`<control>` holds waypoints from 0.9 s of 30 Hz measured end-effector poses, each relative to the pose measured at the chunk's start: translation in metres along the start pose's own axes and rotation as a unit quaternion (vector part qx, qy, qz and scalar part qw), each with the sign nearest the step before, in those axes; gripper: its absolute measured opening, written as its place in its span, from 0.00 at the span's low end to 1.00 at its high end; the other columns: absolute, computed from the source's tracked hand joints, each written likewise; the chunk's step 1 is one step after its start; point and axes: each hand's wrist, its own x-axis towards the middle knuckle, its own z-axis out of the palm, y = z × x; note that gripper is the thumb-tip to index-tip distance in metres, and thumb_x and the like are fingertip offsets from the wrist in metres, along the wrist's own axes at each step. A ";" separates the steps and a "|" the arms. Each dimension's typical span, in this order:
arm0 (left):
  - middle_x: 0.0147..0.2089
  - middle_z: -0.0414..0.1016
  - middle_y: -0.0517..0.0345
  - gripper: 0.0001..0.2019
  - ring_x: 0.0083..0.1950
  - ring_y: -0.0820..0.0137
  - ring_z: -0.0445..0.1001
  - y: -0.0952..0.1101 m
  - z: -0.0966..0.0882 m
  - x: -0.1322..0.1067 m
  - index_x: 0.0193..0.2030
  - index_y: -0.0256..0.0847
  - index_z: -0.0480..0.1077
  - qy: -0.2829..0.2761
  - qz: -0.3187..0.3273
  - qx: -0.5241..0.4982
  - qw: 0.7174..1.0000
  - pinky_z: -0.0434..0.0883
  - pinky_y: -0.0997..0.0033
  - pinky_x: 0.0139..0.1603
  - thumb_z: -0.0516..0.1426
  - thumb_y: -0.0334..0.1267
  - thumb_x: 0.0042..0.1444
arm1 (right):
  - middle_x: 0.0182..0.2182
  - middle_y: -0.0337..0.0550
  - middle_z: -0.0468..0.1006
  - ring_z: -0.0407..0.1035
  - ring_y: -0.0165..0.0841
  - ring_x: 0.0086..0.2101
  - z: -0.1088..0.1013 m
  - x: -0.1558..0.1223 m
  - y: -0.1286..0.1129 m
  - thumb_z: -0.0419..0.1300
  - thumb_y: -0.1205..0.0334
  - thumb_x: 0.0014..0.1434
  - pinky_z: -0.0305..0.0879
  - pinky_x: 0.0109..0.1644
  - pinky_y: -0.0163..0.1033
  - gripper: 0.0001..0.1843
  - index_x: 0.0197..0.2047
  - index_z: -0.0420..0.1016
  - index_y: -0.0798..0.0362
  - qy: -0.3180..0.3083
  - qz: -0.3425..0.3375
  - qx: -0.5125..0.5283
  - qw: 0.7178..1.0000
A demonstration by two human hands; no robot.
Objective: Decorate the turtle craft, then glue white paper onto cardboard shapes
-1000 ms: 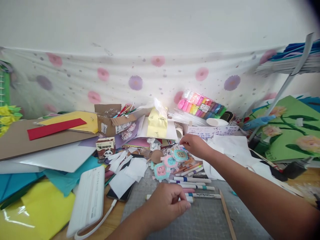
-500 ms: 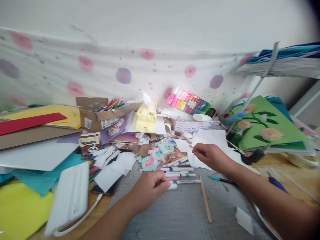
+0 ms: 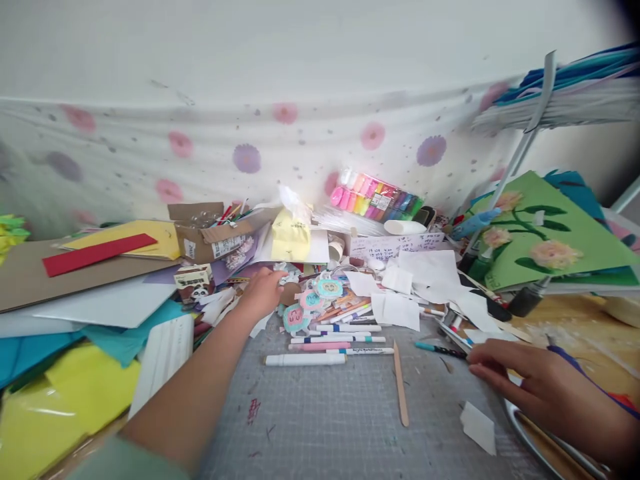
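My left hand (image 3: 263,291) reaches into the pile at the back, its bent fingers apart at crumpled white scraps (image 3: 291,275). A brown disc (image 3: 289,293) and pastel paper cutouts with little drawn faces (image 3: 311,300) lie just right of it. My right hand (image 3: 530,380) is low on the right with thumb and fingers apart. Its fingertips are by the end of a black pen with a teal tip (image 3: 440,349); I cannot tell whether they touch. White markers (image 3: 305,360) and a pink marker (image 3: 320,346) lie in a row on the grey cutting mat (image 3: 320,427).
A wooden stick (image 3: 401,387) and a white paper scrap (image 3: 477,428) lie on the mat. Coloured sheets and a white power bank (image 3: 165,353) are at left. A cardboard box (image 3: 200,233) and coloured clay packs (image 3: 375,197) stand behind. Flower artwork (image 3: 535,233) leans at right.
My left hand has moved from above the markers up and left to the pile, uncovering a thick white marker. My right hand has moved from the white papers down and right beside the pen.
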 end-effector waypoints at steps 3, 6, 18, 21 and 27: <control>0.51 0.69 0.50 0.14 0.50 0.63 0.70 0.004 0.013 0.020 0.50 0.39 0.68 -0.058 0.013 0.037 0.998 0.68 0.55 0.50 0.55 0.39 0.57 | 0.31 0.42 0.77 0.72 0.35 0.31 0.001 -0.003 0.001 0.54 0.51 0.58 0.70 0.34 0.37 0.10 0.35 0.74 0.44 -0.073 -0.024 -0.004 0.997; 0.53 0.68 0.49 0.16 0.48 0.65 0.70 0.005 0.016 0.026 0.52 0.38 0.65 -0.069 0.012 0.056 0.996 0.71 0.56 0.47 0.53 0.41 0.59 | 0.33 0.43 0.78 0.73 0.36 0.32 0.001 -0.011 0.003 0.53 0.52 0.59 0.71 0.35 0.39 0.10 0.37 0.74 0.43 -0.082 -0.025 0.002 0.996; 0.31 0.74 0.59 0.10 0.35 0.63 0.72 -0.004 -0.013 -0.003 0.32 0.40 0.70 -0.028 -0.024 -0.078 0.996 0.66 0.68 0.32 0.54 0.43 0.49 | 0.35 0.46 0.80 0.75 0.42 0.35 0.003 -0.038 0.025 0.57 0.53 0.56 0.74 0.37 0.43 0.09 0.38 0.77 0.42 -0.056 -0.017 0.014 0.998; 0.35 0.76 0.56 0.13 0.38 0.63 0.73 -0.003 -0.016 -0.011 0.38 0.39 0.70 -0.004 -0.037 -0.134 0.990 0.67 0.68 0.34 0.52 0.45 0.50 | 0.37 0.46 0.80 0.75 0.43 0.37 0.005 -0.039 0.023 0.57 0.53 0.56 0.74 0.39 0.44 0.09 0.39 0.77 0.41 -0.062 -0.023 0.006 0.998; 0.47 0.73 0.50 0.18 0.46 0.59 0.70 0.011 -0.043 -0.034 0.44 0.37 0.69 0.034 -0.042 -0.204 0.977 0.67 0.64 0.42 0.54 0.44 0.49 | 0.36 0.45 0.79 0.74 0.40 0.36 0.003 -0.038 0.020 0.57 0.52 0.56 0.73 0.39 0.42 0.10 0.39 0.76 0.42 -0.045 -0.023 0.022 0.998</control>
